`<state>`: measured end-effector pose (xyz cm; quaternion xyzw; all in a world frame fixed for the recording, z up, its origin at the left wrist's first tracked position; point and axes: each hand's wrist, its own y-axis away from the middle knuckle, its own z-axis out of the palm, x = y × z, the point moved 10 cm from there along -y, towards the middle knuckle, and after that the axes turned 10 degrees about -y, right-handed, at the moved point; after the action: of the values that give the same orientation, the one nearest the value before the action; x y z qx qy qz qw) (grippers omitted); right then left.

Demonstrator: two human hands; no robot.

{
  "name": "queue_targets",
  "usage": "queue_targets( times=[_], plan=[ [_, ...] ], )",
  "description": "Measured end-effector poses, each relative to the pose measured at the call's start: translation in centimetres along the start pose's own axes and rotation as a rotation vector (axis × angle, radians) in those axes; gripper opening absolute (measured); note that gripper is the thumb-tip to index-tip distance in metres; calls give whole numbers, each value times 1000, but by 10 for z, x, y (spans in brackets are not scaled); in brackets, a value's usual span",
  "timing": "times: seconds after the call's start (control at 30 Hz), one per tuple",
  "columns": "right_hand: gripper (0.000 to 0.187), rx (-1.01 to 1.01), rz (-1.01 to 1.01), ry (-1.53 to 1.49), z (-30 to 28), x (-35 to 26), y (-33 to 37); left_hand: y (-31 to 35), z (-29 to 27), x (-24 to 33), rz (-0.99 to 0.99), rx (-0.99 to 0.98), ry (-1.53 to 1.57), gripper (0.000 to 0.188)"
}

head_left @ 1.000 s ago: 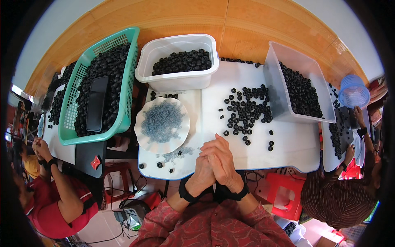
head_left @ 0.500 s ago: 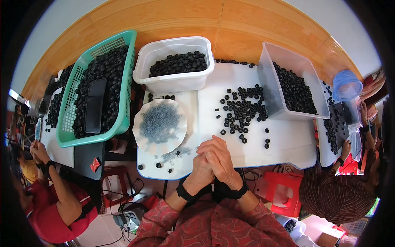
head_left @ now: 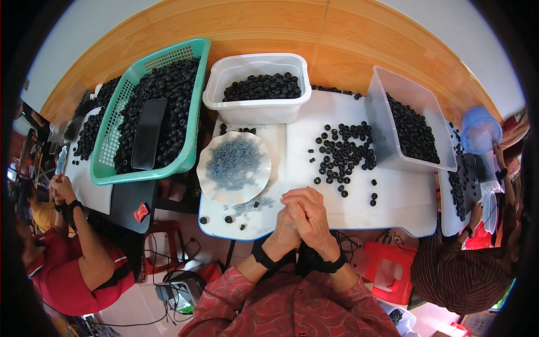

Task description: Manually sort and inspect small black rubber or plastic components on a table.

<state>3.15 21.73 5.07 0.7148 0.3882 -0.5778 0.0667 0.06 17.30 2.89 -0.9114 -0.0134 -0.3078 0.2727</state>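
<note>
A white table (head_left: 401,208) with a scalloped white plate (head_left: 222,196) near its left front corner spreads out before a seated person. Far left of the plate sits a co-worker in red (head_left: 84,281); far right of it, another in dark stripes (head_left: 457,275). Left of the plate and reaching farther back, a green basket (head_left: 140,179) is heaped with black beads. Well to the plate's right stands a translucent tub (head_left: 384,140), also holding black beads, its bulk taking up the space between the loose beads and the right-hand co-worker. A white tub (head_left: 258,113) of more beads is directly behind the plate, closing off that side. A red stool (head_left: 383,251) is below table level, to the plate's right and nearer the viewer. The person's left hand (head_left: 285,231) and right hand (head_left: 314,220) are clasped together just right of the plate and nearer the viewer, fingers folded closed, hiding part of the table's front edge; whether anything lies between the palms cannot be told. Left of the plate, a dark phone (head_left: 150,135) lies on the basket's beads, covering some. Loose black beads (head_left: 343,157) scatter to the plate's right. Tiny greyish pieces (head_left: 234,163) are piled on the plate, some spilled before it.
</note>
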Motion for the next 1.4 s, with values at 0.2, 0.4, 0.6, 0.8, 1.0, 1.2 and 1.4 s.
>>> queue_targets(
  times=[0.2, 0.4, 0.6, 0.8, 1.0, 1.2, 1.4],
  plan=[
    [24, 39, -36, -43, 4, -2, -1, -1, 6, -5, 33, 5, 41, 27],
    [23, 77, -24, -52, -5, 5, 1, 3, 16, -12, 62, 3, 91, 32],
    [24, 86, -32, -88, -6, 11, 1, 10, 28, -23, 87, -17, 168, 37],
    [25, 120, -67, -92, -10, 16, 1, 5, 26, -18, 62, -41, 57, 36],
    [30, 143, 42, -273, -11, 30, 8, -2, 10, -10, 52, -31, -92, 35],
    [20, 371, 196, -457, -45, 63, 33, -10, -4, -11, 79, -58, 14, 27],
    [15, 399, 217, -486, -53, 60, 42, -13, 0, -16, 43, -78, 85, 23]
  ],
)
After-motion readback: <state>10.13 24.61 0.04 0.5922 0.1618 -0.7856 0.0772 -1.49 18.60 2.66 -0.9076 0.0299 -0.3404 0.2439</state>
